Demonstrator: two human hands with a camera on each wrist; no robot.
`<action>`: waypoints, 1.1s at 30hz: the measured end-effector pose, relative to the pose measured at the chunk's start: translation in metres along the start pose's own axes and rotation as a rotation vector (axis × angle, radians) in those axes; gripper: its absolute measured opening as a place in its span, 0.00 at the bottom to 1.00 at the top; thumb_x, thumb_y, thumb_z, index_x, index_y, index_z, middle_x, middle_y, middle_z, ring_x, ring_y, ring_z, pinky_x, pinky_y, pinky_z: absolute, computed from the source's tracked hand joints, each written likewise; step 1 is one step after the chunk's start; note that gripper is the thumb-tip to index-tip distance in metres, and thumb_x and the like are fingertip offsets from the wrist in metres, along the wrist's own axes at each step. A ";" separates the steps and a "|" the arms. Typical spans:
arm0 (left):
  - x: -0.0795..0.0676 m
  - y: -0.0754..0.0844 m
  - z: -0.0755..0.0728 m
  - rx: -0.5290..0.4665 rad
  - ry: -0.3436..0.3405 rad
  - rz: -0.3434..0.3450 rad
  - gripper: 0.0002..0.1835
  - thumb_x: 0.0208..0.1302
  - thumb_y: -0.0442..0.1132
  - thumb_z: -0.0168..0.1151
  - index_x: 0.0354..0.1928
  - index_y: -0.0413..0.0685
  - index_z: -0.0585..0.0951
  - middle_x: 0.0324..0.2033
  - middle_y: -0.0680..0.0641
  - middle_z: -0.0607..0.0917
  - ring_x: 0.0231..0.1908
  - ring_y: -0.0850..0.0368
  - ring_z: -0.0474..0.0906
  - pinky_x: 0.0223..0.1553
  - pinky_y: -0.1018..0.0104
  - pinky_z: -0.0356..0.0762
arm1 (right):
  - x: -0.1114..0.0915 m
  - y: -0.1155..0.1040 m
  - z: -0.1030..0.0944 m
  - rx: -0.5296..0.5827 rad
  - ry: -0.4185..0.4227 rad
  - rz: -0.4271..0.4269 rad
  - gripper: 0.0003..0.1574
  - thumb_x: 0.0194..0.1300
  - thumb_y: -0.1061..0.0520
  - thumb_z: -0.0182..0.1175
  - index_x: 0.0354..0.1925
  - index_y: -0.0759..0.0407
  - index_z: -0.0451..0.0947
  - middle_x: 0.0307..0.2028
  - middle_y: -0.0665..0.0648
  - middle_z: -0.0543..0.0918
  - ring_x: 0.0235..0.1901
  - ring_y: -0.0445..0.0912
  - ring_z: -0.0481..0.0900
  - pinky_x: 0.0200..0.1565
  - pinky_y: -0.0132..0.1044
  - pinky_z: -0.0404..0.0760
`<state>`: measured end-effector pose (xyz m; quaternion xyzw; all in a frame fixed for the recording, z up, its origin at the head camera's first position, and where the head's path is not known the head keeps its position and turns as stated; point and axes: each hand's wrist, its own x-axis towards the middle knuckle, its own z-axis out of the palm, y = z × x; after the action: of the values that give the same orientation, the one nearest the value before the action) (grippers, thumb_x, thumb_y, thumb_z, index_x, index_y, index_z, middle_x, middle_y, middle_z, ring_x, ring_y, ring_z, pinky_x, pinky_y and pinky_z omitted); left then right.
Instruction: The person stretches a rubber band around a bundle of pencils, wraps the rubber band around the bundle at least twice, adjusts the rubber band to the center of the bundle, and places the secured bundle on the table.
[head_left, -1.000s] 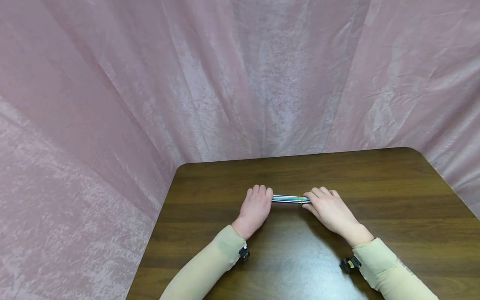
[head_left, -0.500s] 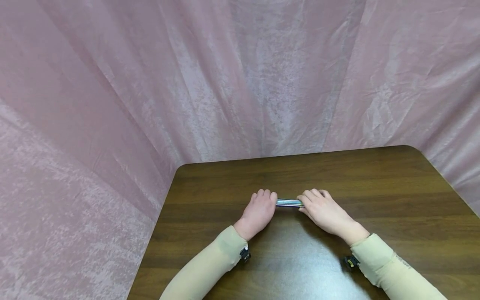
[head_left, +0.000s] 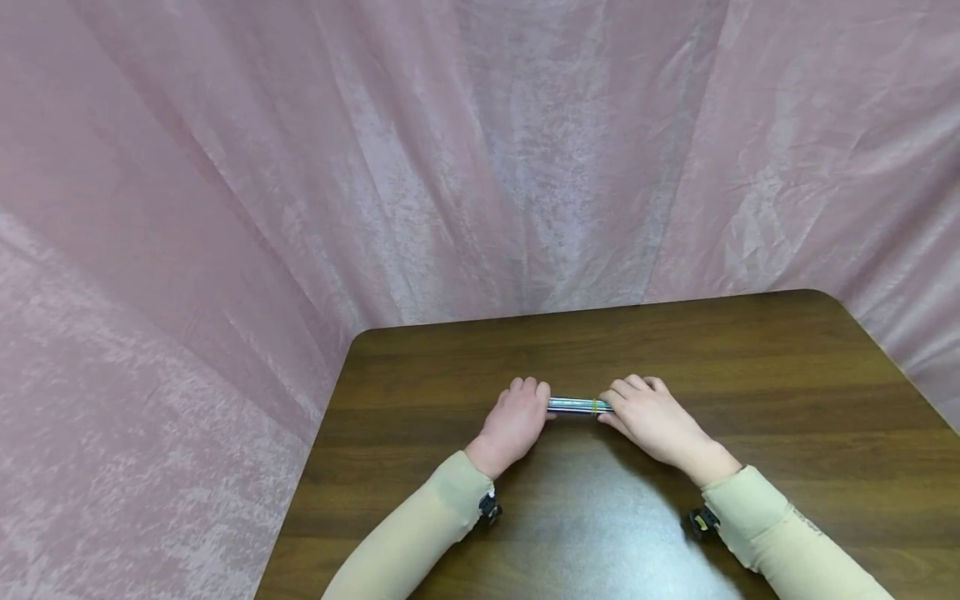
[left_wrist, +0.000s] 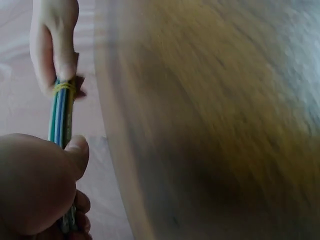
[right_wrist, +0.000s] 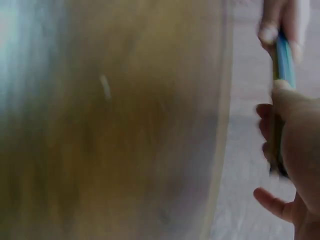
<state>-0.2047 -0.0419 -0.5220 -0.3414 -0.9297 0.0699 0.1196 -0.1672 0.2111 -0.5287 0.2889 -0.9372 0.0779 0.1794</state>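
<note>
In the head view a bundle of slim pencils (head_left: 572,406), teal, blue and dark, spans the gap between the two hands, roughly level above the table. A yellow rubber band (left_wrist: 64,87) is wound round it near the right hand. My left hand (head_left: 513,421) grips one end, its thumb (left_wrist: 77,150) lying along the pencils in the left wrist view. The other end is in my right hand (head_left: 654,421), with the thumb (right_wrist: 284,90) pressed on top and fingers curled beneath. Both ends of the bundle are largely covered by the hands.
A brown wood-grain table (head_left: 450,358) with rounded corners lies under the hands. Pink velvet curtain (head_left: 480,167) hangs behind its far edge and along the left. Small dark cameras sit at both wrists, below light sleeves (head_left: 420,533).
Over the second the hands have come closer together, the right hand moving left along with its end of the bundle. Since half a second ago they have parted slightly and the band shows again.
</note>
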 end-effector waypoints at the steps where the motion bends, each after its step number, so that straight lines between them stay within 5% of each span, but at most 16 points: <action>1: 0.000 0.001 0.000 0.009 0.001 0.003 0.16 0.72 0.53 0.57 0.41 0.47 0.71 0.35 0.48 0.76 0.36 0.52 0.71 0.35 0.62 0.75 | 0.001 -0.001 0.001 0.004 0.002 -0.016 0.19 0.70 0.42 0.60 0.47 0.55 0.79 0.41 0.50 0.78 0.44 0.50 0.75 0.48 0.55 0.72; 11: 0.002 0.009 -0.004 0.048 0.060 0.041 0.18 0.69 0.55 0.60 0.41 0.48 0.73 0.33 0.49 0.76 0.33 0.54 0.72 0.32 0.64 0.74 | 0.012 -0.019 0.005 0.044 0.005 -0.055 0.19 0.71 0.44 0.59 0.50 0.55 0.77 0.42 0.51 0.77 0.45 0.51 0.74 0.47 0.54 0.72; 15: -0.001 0.004 -0.005 -0.026 -0.007 -0.003 0.17 0.71 0.54 0.57 0.43 0.47 0.72 0.35 0.49 0.76 0.36 0.53 0.71 0.35 0.62 0.75 | 0.013 -0.015 -0.002 0.063 -0.044 0.005 0.25 0.69 0.40 0.61 0.54 0.55 0.78 0.45 0.50 0.79 0.48 0.51 0.75 0.51 0.56 0.71; 19: -0.004 -0.004 -0.006 -0.094 -0.067 -0.052 0.16 0.73 0.53 0.54 0.43 0.47 0.71 0.37 0.48 0.75 0.37 0.52 0.70 0.31 0.64 0.74 | 0.009 -0.008 -0.008 0.052 -0.056 0.032 0.20 0.68 0.40 0.61 0.49 0.52 0.81 0.42 0.49 0.81 0.47 0.50 0.76 0.51 0.57 0.71; 33: 0.001 0.005 -0.011 -0.121 -0.002 -0.019 0.20 0.66 0.55 0.63 0.45 0.47 0.73 0.37 0.50 0.74 0.34 0.55 0.69 0.29 0.68 0.71 | 0.015 -0.022 0.004 0.022 0.004 -0.043 0.13 0.68 0.46 0.62 0.40 0.53 0.76 0.35 0.48 0.74 0.39 0.49 0.74 0.41 0.51 0.74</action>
<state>-0.1996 -0.0373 -0.5124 -0.3391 -0.9355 0.0128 0.0987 -0.1675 0.1842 -0.5255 0.3110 -0.9294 0.0850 0.1796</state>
